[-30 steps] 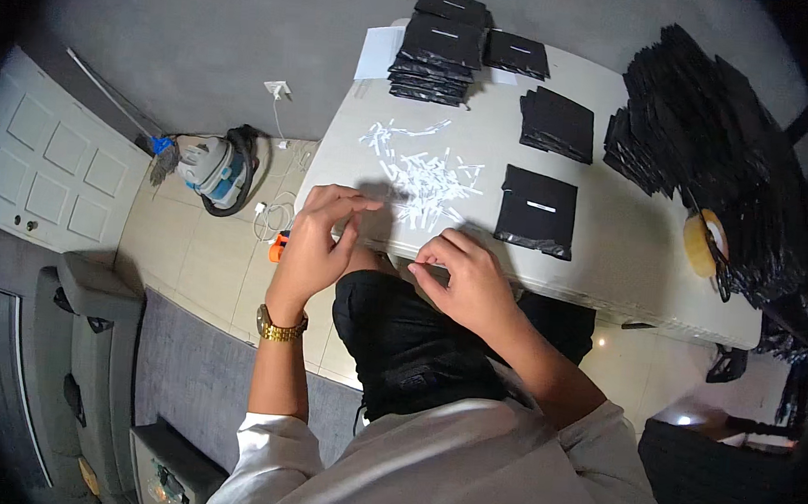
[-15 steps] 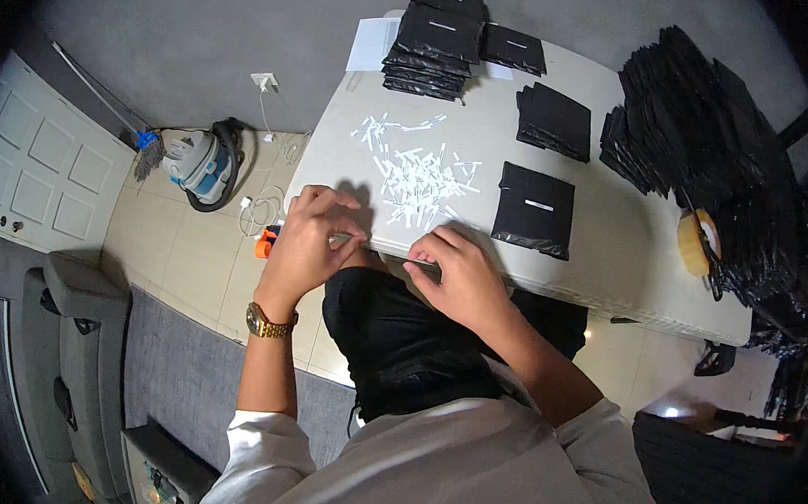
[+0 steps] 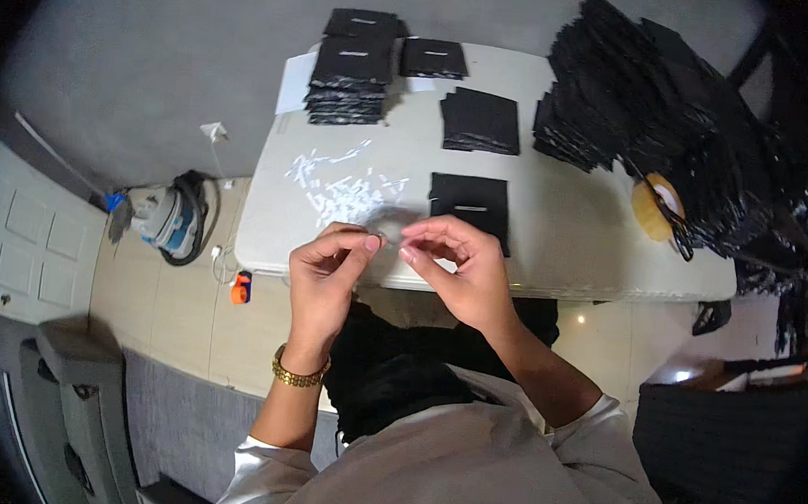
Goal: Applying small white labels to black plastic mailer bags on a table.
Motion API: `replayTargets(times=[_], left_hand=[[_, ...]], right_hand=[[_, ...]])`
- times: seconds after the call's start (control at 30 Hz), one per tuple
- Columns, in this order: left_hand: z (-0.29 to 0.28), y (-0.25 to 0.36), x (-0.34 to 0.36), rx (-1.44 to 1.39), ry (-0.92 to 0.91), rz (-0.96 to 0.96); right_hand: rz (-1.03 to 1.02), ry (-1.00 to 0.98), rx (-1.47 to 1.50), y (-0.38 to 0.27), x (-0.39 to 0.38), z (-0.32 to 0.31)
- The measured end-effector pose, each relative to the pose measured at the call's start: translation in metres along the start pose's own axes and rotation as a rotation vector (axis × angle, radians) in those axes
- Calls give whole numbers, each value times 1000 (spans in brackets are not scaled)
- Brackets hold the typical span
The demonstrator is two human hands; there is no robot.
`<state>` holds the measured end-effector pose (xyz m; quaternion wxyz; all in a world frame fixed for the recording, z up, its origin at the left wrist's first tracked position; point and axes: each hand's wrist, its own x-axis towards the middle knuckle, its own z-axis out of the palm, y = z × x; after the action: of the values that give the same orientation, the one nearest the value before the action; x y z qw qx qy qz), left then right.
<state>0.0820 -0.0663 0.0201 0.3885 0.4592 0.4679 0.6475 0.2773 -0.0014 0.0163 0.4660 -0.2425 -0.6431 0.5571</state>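
Observation:
My left hand [image 3: 325, 277] is over the white table's front edge, thumb and forefinger pinched on something too small to make out. Just right of it, my right hand [image 3: 462, 268] has its thumb and fingers slightly apart and curved. Beyond both hands lies a loose pile of small white paper strips [image 3: 343, 187]. A flat black plastic package [image 3: 464, 191] with a white strip on it lies behind my right hand, partly hidden by it.
Black packages are stacked [image 3: 350, 66] at the back, beside another [image 3: 433, 59] and a middle pile [image 3: 479, 117]. A large heap of black bags [image 3: 622, 80] and a tape roll [image 3: 651, 208] occupy the table's right [image 3: 590, 274]. A vacuum [image 3: 158, 216] stands on the floor, left.
The view has shifted, moving the table leftward in the picture. Both hands are now raised closer together, and my left fingertips have closed into a pinch.

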Motion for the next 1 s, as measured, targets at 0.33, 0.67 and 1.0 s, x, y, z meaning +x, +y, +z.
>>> replayTargets(times=[0.33, 0.67, 1.0], left_hand=[[40, -21, 37, 355, 38, 222], [76, -22, 97, 580, -404, 85], [83, -54, 119, 612, -430, -4]], right_hand=[[68, 146, -291, -23, -3, -87], [168, 17, -365, 14, 29, -139], [269, -27, -451, 25, 48, -145]])
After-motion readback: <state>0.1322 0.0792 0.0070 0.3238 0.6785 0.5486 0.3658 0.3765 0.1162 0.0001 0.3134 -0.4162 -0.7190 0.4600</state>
